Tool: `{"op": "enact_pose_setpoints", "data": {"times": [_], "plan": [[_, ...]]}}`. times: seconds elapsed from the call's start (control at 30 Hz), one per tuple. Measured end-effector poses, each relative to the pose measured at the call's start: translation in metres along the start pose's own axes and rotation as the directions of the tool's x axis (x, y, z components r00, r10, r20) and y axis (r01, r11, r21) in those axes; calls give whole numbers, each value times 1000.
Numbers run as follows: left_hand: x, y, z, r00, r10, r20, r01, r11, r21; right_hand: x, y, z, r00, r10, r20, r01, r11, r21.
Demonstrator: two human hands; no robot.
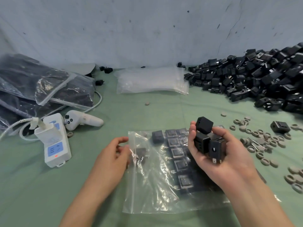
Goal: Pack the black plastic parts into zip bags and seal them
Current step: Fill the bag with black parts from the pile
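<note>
Feed this handful in through the mouth, not over it. The bag [147,194] lies flat at the near edge of the bench [49,194] with its zip side facing left, and your right hand [218,154] hangs above the bag's far side, away from that opening. Bring the parts [203,143] round to the left, lift the upper lip so the mouth gapes, and slide them in beside the rows [178,153] lying inside rather than heaping them. A single tidy layer should let the zip close flat. Mind the top part [205,124]: it perches on the others at your fingertips and is likely to tumble first.

Your left hand [113,159] is at the zip edge with its fingers curled. It looks to pinch the lip, though blur hides the exact hold. Your right hand is palm up, half closed round a cluster of parts. The pile [262,79] sits at the far right corner, well apart.
</note>
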State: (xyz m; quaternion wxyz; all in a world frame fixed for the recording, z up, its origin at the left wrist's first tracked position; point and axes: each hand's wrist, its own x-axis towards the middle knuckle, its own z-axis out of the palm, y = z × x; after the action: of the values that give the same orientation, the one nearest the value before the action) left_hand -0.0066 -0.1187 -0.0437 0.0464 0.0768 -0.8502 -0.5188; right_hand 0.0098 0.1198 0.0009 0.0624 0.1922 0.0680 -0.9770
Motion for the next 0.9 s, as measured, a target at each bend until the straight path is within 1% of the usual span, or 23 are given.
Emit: {"op": "enact_pose_setpoints", "data": {"times": [0.03, 0.07, 0.1, 0.13, 0.17, 0.23, 0.27, 0.3, 0.4, 0.5, 0.63, 0.73, 0.9], "plan": [[1, 3, -1, 995, -97, 4, 96, 980, -177, 0, 0, 0, 1000, 0, -2, 0, 1000, -5], [1, 6, -2, 984, -177, 32, 178, 929, -325, 0, 1, 1, 1000, -2, -4, 2, 1000, -8], [1, 10, -3, 971, -226, 80, 239, 878, -414, 0, 1, 1, 1000, -4, -6, 4, 1000, -10], [1, 12, -3, 959, -248, 135, 282, 863, -419, 0, 1, 2, 1000, -6, -8, 6, 1000, -9], [2, 11, -2, 950, -255, 181, 306, 878, -368, 0, 1, 2, 1000, -6, -9, 6, 1000, -6], [-2, 13, 1, 949, -235, 208, 278, 938, -208, 1, 0, 2, 1000, 1, -5, -1, 1000, 3], [-4, 15, 2, 953, -220, 207, 259, 949, -182, 2, 0, 2, 1000, 6, -2, -6, 1000, 4], [-4, 16, 4, 954, -213, 212, 256, 945, -203, 2, 0, 2, 1000, 7, -2, -7, 1000, 6], [-4, 22, 8, 935, -239, 262, 320, 888, -331, 2, -1, 2, 1000, -3, -7, 3, 1000, 18], [-3, 28, 10, 921, -254, 297, 361, 844, -397, 2, -1, 3, 1000, -5, -8, 5, 1000, 16], [-4, 30, 12, 916, -255, 309, 388, 753, -531, 2, -1, 2, 1000, -2, -3, 2, 1000, 13], [-3, 30, 14, 908, -274, 317, 414, 695, -588, 4, -1, 2, 1000, 7, 5, -7, 1000, 14], [0, 28, 18, 877, -270, 398, 479, 574, -664, 6, 0, 1, 1000, 22, 8, -22, 1000, 19]]}}
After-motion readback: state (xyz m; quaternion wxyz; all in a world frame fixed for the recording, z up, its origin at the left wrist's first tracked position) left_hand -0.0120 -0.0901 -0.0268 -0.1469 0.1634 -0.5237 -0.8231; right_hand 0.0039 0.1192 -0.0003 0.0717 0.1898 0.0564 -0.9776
